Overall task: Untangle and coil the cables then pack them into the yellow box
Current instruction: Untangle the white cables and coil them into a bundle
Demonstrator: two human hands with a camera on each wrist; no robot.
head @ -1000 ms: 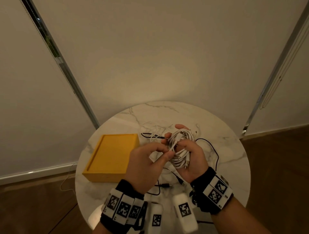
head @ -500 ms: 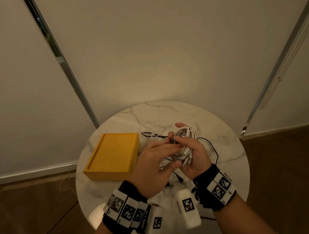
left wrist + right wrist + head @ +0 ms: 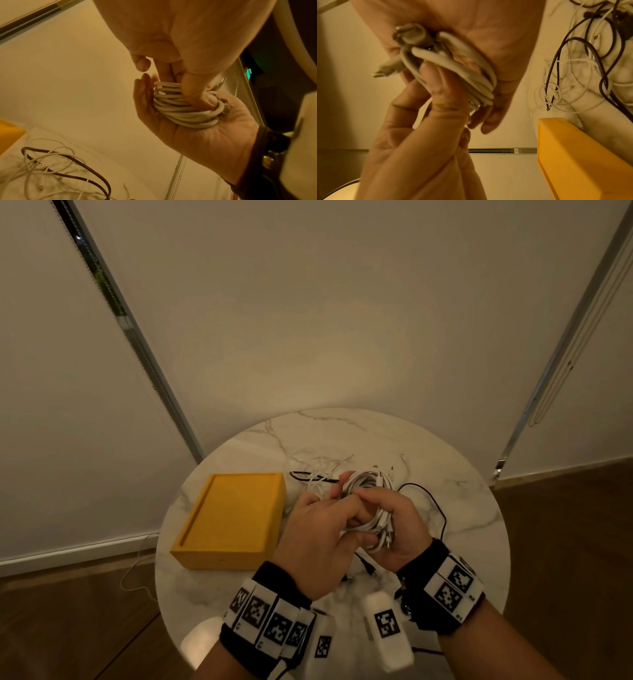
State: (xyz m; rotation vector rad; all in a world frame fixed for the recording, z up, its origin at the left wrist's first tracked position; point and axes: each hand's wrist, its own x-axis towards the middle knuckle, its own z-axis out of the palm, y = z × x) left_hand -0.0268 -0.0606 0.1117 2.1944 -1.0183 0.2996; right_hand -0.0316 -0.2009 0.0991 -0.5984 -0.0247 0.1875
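Table: a round marble top (image 3: 445,508) stands against pale blinds.
Yellow box: the open box (image 3: 236,518) sits on the table's left side, nothing visible inside it.
Loose cables: white and black leads (image 3: 318,474) lie tangled just beyond the hands, beside the box.
Right hand: the palm (image 3: 400,525) cradles a white cable coil (image 3: 368,484) — fingers curled around it, above the table.
Left hand: its fingers (image 3: 318,529) pinch the coil's strands — thumb pressed into the bundle.

Dim warm light, soft glow on the wall, wide-angle bending, blurry wrist views.
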